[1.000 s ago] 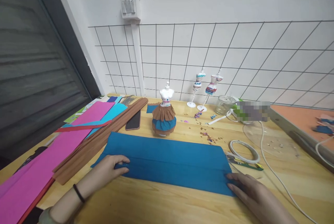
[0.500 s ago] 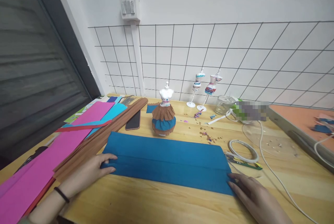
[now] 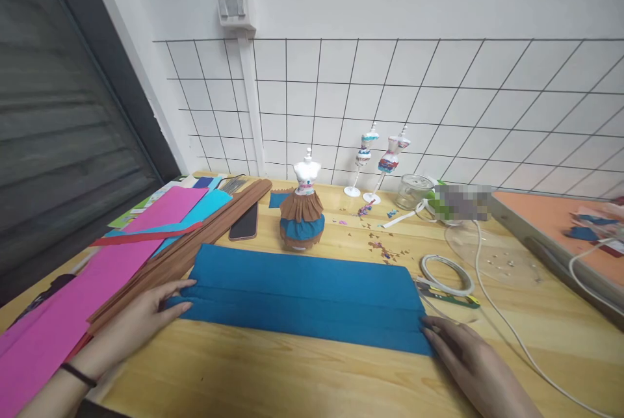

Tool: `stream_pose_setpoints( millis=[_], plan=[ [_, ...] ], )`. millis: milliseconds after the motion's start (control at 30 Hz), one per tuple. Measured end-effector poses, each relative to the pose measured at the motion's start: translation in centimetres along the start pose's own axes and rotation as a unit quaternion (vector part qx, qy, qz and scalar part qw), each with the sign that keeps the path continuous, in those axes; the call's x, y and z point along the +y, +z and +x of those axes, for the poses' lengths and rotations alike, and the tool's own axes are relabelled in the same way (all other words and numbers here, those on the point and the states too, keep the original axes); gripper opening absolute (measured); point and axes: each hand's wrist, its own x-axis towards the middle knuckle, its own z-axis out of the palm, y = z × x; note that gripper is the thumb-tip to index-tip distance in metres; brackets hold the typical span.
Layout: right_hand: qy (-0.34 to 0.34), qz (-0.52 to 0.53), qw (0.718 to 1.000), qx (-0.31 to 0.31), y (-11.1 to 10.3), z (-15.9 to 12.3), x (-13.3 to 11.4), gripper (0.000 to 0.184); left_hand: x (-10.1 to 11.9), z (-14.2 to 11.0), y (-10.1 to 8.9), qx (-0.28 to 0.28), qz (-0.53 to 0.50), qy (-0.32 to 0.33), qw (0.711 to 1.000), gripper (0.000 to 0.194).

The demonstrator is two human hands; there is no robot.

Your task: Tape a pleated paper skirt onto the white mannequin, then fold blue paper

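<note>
A long sheet of blue crepe paper (image 3: 302, 288) lies across the table in front of me, with crease lines running along its length. My left hand (image 3: 151, 314) holds its left end, the paper's corner lying between thumb and fingers. At the opposite end, my right hand (image 3: 463, 346) pinches the lower right edge between thumb and fingertips. Just beyond the paper stands a small white dress form (image 3: 307, 174) wearing a tiered brown and blue ruffled skirt (image 3: 301, 223).
Pink paper (image 3: 102, 275), brown crepe paper (image 3: 195, 236) and a phone (image 3: 244, 222) lie left. To the right are a tape roll (image 3: 447, 274), a cutter (image 3: 453, 296), a white cable (image 3: 507, 320) and a glass jar (image 3: 414, 192). Two dress forms (image 3: 390, 158) stand behind paper scraps.
My left hand has moved left, off the paper's face to its left end. The right hand stays at the right edge. The whole view has shifted slightly.
</note>
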Motion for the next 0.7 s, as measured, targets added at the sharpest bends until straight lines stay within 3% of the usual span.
stream_pose_setpoints(
  millis=[333, 700],
  plan=[
    [-0.022, 0.002, 0.999, 0.048, 0.46, -0.68, 0.33, 0.031, -0.11, -0.44, 0.87, 0.058, -0.010, 0.002, 0.998, 0.051],
    [-0.048, -0.023, 0.996, 0.071, 0.60, -0.54, 0.17, 0.030, -0.14, -0.63, 0.77, 0.061, 0.053, -0.009, 0.997, 0.052]
  ],
)
